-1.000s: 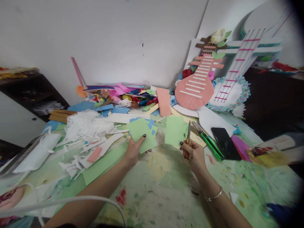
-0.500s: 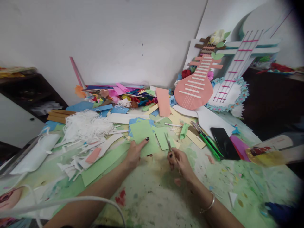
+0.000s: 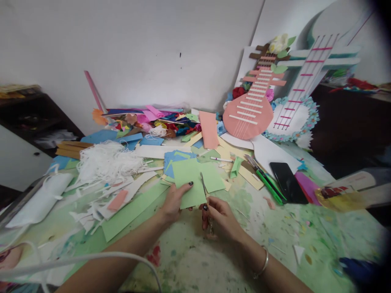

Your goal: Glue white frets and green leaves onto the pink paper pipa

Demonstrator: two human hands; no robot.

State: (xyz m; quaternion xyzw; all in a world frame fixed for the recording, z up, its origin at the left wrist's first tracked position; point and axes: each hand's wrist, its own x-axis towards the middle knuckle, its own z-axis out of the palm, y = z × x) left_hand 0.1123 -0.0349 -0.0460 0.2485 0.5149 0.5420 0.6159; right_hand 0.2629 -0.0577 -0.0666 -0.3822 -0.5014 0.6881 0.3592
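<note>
My left hand (image 3: 174, 202) pinches a light green sheet of paper (image 3: 185, 173), thumb on top and fingers underneath. In my right hand (image 3: 218, 213) is a pair of scissors (image 3: 203, 186), blades pointing away from me at the right edge of the green sheet. Whether the blades have cut into the paper I cannot tell. Just beyond the blades lies another green paper piece (image 3: 213, 178). A long green strip (image 3: 131, 211) rests on the table left of my left hand. Blue paper (image 3: 169, 167) shows behind the held sheet.
White string (image 3: 106, 162) is heaped at the left among paper scraps. Right of my hands lie a green cutter (image 3: 270, 189), a black phone (image 3: 288, 182) and a clear bottle (image 3: 351, 191). A pink paper lute (image 3: 250, 116) leans at the back. A white cable (image 3: 122, 255) crosses the near left.
My left hand has lifted and turned the green sheet, its thumb now over it. My right hand has moved left, bringing the scissors to the sheet's right edge.
</note>
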